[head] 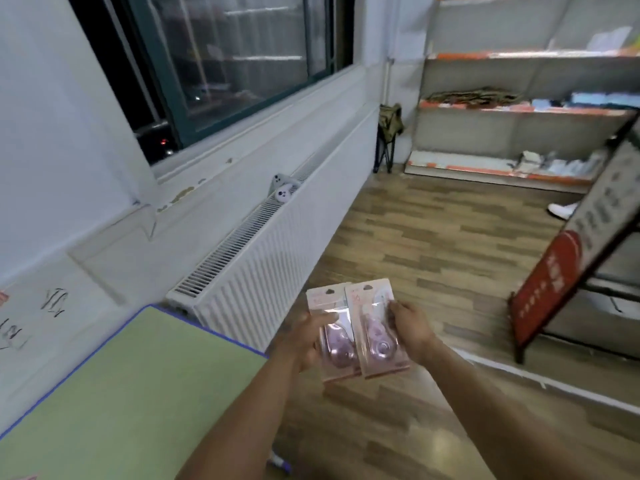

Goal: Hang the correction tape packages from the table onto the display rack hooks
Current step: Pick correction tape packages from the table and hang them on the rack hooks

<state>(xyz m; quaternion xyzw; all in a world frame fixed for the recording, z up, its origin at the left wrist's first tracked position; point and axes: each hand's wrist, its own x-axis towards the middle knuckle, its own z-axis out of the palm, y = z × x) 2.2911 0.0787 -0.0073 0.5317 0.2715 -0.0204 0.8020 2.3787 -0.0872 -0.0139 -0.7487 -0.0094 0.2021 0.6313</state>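
Two pink correction tape packages are being held side by side above the wooden floor (415,244), beyond the green surface (138,393): the left package (334,337) is being gripped by the left hand (304,341), the right package (375,336) is being pinched by the right hand (412,327).

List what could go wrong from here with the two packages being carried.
1. The left package and right package overlap, each gripped at one edge by the left hand or right hand; one could slip and fall to the wooden floor.
2. Both hands are occupied, so threading a hang hole onto a hook may be awkward.
3. The leaning red sign stands close on the right and might be bumped.
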